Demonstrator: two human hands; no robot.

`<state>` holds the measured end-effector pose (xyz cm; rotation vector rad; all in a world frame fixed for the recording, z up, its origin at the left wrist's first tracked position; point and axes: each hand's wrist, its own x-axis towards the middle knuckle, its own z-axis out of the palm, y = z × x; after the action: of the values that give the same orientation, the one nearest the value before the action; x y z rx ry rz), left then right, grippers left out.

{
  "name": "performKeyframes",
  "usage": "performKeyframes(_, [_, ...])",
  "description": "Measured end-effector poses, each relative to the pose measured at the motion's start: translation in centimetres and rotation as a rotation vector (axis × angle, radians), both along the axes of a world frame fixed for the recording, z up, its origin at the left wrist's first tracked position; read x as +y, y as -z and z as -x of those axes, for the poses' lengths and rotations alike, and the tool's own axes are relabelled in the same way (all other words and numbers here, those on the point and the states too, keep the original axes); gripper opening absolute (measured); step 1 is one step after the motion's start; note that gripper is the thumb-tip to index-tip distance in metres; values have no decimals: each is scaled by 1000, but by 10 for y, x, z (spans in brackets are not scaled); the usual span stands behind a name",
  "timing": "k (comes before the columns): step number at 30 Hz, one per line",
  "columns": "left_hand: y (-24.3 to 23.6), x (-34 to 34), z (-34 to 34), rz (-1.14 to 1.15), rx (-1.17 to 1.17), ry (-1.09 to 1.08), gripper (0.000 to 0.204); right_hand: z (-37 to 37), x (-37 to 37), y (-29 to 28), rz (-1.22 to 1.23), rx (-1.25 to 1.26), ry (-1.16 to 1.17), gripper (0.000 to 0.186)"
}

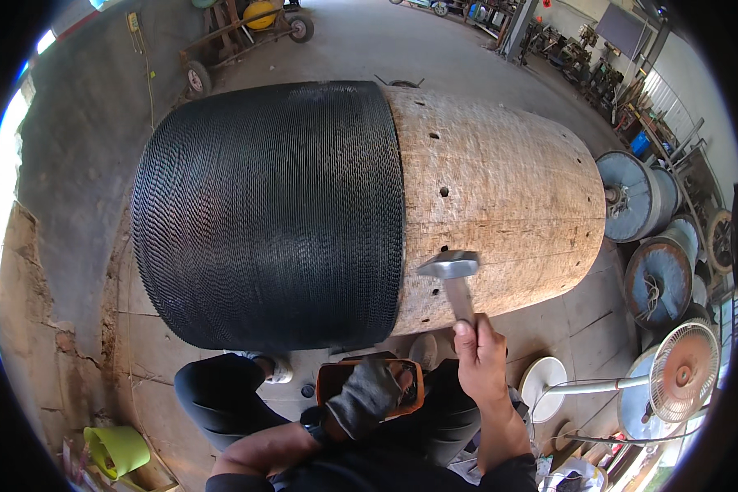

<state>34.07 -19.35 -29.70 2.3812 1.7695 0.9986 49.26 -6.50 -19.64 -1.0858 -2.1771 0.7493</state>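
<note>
A big wooden drum [500, 189] lies on its side in front of me, its left part wrapped in tight black wire coils [271, 213]. My right hand [482, 357] grips the handle of a metal hammer [449, 266], whose head is at the drum's bare wood just right of the coil edge. My left hand [365, 394], in a dark glove, rests in an orange container [330, 381] on my lap.
Round holes dot the bare wood. Metal spools [656, 279] stand to the right. A pedestal fan [681, 369] lies at the lower right. A wheeled cart [246, 33] is at the far back. A green scoop [116, 449] sits at the lower left.
</note>
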Motion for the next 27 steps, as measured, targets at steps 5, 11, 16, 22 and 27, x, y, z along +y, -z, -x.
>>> performKeyframes(5, [-73, 21, 66, -333, 150, -230, 27, 4, 1, -10, -183, -161, -53, 23])
performKeyframes(11, [-108, 70, 143, -641, 320, -509, 40, 1, -10, 9, -275, -82, 46, 21])
performKeyframes(16, [-101, 88, 150, -739, 301, -604, 40, -5, -19, 12, -89, 146, -43, 26])
performKeyframes(22, [-107, 86, 151, -688, 259, -637, 36, 6, -10, 33, -264, -188, -53, 25])
performKeyframes(27, [-104, 89, 151, -687, 250, -629, 40, 11, -39, 21, -30, 656, 13, 23])
